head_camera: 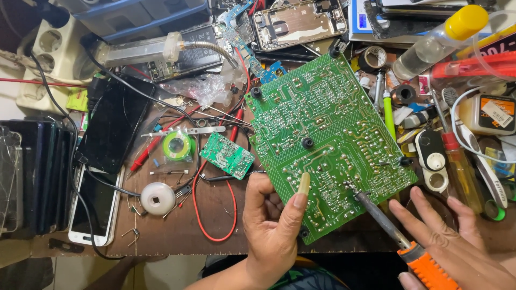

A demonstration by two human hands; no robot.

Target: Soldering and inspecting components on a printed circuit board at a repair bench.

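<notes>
My left hand (271, 225) pinches the green board (328, 142) at its 7 o'clock edge, right hand (451, 241) gripping the soldering iron (376, 215); a slip could bridge joints.

Large circuit board (328, 139) lies tilted at frame centre on the workbench (183, 225). Small circuit board (227, 156) just left of it; tape roll (177, 145) further left. Phones (102, 161) at left edge. Screwdrivers (457, 161) and bottle (438, 40) to the right.
</notes>
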